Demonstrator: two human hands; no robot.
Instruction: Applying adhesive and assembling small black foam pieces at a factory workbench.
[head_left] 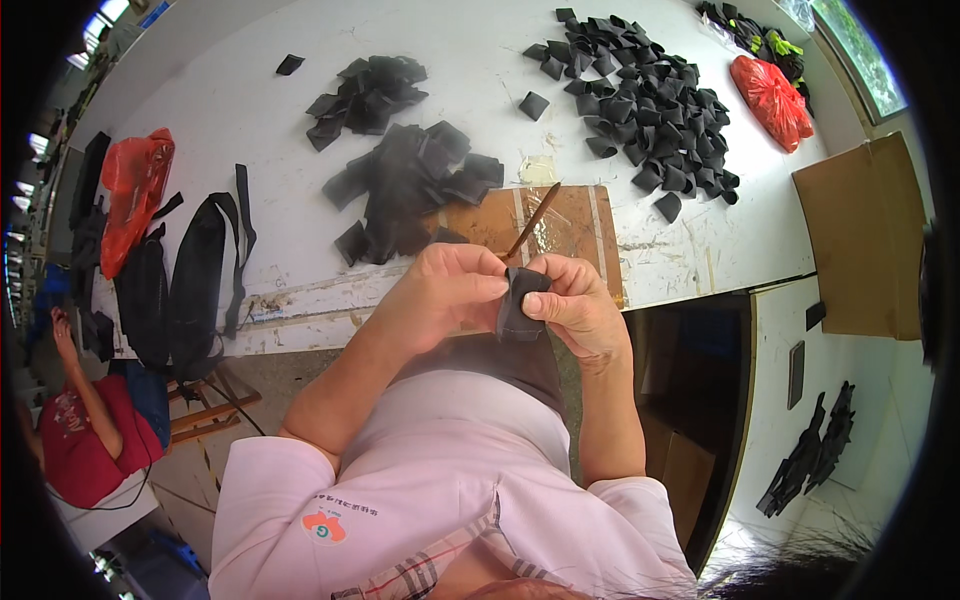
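Observation:
Between both hands, just in front of my body, is a small black fabric piece (521, 312). My left hand (455, 288) pinches its left edge with thumb and fingers. On the other side, my right hand (578, 305) grips it with the thumb pressed on its face. Right behind the hands a thin brown stick (535, 220) slants up over a brown board (585, 235) at the table edge; its lower end is hidden by the fingers. Beyond the left hand lies a loose pile of black fabric pieces (395, 190).
A big heap of similar black pieces (650, 100) covers the far right of the white table (240, 110). Red plastic bags (772, 100) lie at both sides. Black straps (200, 270) are at left, a cardboard box (865, 240) at right. A person in red (95, 440) sits at far left.

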